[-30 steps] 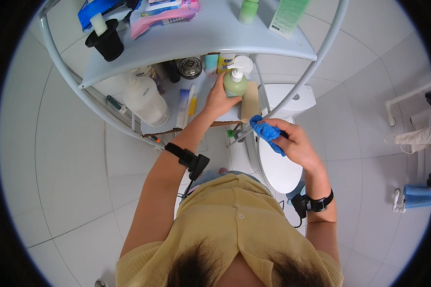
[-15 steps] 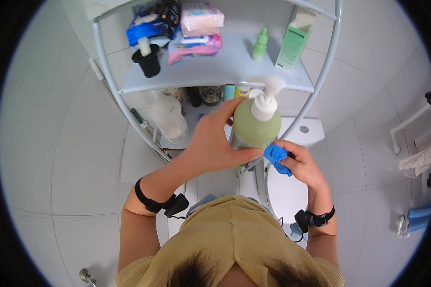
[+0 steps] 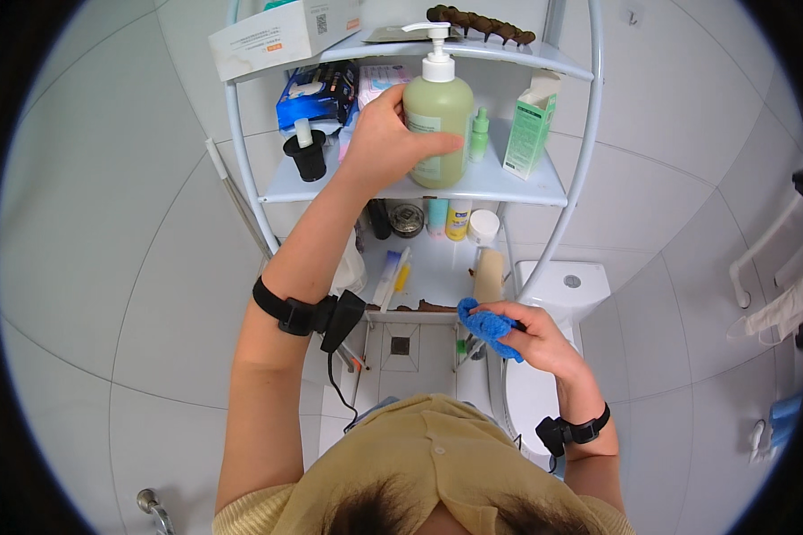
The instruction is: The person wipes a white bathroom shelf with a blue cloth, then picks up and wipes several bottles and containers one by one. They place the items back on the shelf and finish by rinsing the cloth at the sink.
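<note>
Beside green carton (image 3: 528,134), pump bottle (image 3: 438,120), dropper bottle (image 3: 479,134)

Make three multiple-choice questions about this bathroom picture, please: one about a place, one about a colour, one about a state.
1. Where is the green pump bottle?
A. On the toilet lid
B. At the middle shelf of the rack
C. On the floor

2. What colour is the cloth?
A. Blue
B. Red
C. White

3. What is the left hand doing?
A. Hanging free
B. Pressing the pump
C. Gripping the bottle's body

Answers:
1. B, the bottle's base is level with the middle shelf, beside a small green dropper bottle and a green box.
2. A, the cloth bunched in the right hand is bright blue.
3. C, the left hand's fingers wrap around the bottle's side, below the white pump.
</note>
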A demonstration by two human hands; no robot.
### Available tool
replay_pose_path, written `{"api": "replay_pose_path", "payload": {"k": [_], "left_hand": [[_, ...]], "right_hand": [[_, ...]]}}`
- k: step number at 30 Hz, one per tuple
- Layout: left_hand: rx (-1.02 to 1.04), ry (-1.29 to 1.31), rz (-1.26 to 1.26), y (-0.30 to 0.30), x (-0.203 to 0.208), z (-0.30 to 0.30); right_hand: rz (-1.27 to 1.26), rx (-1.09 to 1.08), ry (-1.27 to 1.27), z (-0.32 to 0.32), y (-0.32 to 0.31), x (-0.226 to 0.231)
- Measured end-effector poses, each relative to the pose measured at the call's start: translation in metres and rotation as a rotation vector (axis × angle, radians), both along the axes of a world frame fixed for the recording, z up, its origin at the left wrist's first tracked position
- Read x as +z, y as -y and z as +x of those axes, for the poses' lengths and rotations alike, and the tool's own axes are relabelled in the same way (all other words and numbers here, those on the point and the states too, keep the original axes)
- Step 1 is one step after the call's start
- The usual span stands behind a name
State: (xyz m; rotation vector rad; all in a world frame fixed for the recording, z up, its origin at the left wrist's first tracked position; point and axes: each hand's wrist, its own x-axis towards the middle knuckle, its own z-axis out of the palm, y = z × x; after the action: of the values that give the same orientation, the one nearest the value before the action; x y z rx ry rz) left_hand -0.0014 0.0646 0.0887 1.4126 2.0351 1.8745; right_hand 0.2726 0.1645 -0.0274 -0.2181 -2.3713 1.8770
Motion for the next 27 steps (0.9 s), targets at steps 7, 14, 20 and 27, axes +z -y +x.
{"api": "replay_pose_path", "payload": {"k": [7,14,20,27], "left_hand": [[-0.103,0.04,0.114,-0.019,-0.024,-0.017],[0.06,-0.078,0.206,-0.008,-0.04,-0.006],[0.22,-0.387,0.358,0.041,-0.106,0.038],[-0.12,-0.046,-0.294,-0.002,-0.244,0.049]], "right_hand": [[-0.02,-0.028,-0.01,0.004,-0.001,0.0],[-0.012,-0.098,0.03,0.002,-0.001,-0.012],[0.053,-0.195,0.104,0.007,-0.015,-0.028],[-0.015,-0.276,0.212,0.011,-0.022,-0.037]]}}
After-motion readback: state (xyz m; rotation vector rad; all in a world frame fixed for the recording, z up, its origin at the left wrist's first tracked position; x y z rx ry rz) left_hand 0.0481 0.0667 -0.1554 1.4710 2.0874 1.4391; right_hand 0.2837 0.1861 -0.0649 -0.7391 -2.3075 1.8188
